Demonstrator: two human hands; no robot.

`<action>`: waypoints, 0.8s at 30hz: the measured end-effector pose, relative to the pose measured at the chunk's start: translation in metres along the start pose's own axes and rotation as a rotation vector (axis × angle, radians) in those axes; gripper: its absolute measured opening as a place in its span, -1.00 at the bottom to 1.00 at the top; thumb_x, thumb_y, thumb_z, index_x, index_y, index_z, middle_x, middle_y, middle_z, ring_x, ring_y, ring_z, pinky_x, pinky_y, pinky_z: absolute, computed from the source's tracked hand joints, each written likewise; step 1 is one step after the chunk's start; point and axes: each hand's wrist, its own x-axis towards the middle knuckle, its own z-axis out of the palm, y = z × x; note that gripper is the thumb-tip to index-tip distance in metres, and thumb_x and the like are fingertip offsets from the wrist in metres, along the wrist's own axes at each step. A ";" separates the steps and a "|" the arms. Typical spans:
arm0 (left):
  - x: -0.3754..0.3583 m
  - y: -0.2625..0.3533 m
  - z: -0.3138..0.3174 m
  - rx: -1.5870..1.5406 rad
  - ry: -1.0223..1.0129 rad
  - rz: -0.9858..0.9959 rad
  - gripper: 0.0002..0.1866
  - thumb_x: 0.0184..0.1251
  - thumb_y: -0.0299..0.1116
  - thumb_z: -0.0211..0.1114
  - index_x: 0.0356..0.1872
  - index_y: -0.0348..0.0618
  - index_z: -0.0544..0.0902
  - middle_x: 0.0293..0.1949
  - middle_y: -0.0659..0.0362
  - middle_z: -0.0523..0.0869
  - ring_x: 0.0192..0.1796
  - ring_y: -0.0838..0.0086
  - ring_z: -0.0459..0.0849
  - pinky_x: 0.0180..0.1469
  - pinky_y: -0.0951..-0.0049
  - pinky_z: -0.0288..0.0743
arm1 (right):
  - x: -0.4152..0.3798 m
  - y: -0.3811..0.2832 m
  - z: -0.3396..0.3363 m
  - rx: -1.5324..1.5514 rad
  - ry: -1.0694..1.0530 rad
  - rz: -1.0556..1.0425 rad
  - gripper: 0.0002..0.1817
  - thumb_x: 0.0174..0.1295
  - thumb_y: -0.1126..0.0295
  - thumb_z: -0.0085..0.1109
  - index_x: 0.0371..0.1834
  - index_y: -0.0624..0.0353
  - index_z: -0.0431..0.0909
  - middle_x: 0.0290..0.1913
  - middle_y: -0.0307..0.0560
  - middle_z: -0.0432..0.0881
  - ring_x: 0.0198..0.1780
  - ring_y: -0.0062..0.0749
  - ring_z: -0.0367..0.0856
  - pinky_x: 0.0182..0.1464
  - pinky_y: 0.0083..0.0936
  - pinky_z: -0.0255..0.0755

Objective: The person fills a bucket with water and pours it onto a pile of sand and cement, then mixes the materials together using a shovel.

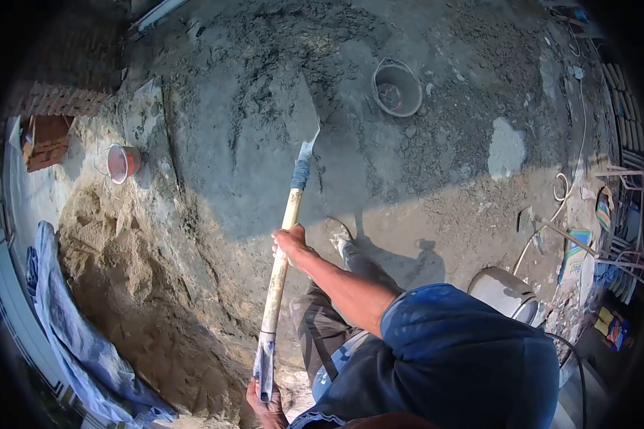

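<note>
A long-handled shovel (280,275) runs up the middle of the view, its pale shaft scuffed and wrapped in blue near the socket. Its grey blade (297,111) lies against the wet grey mortar (218,154) and blends into it. My right hand (290,243) is closed around the middle of the shaft, with that arm stretched across from the blue sleeve. At the bottom, my left hand (268,407) grips the handle's end, partly cut off by the frame edge. One shoe (338,232) shows just right of the shaft.
A dark bucket (397,87) stands on the mortar beyond the blade. To the left are a reddish bucket (123,163), bricks (46,143), a sand pile (122,279) and a blue tarp (86,343). A whitish container (501,289), a hose (529,243) and bags (574,254) sit right.
</note>
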 end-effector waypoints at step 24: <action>-0.083 -0.026 0.491 1.084 -0.585 0.737 -0.50 0.23 -0.46 0.17 0.18 -0.12 0.22 -0.60 0.27 0.33 -0.74 0.60 0.31 -0.72 0.59 0.35 | 0.244 -0.338 -0.230 -0.709 0.356 -0.327 -0.76 0.00 0.34 0.11 -0.28 0.23 0.56 -0.42 0.01 0.65 -0.44 -0.24 0.67 -0.33 -0.39 0.50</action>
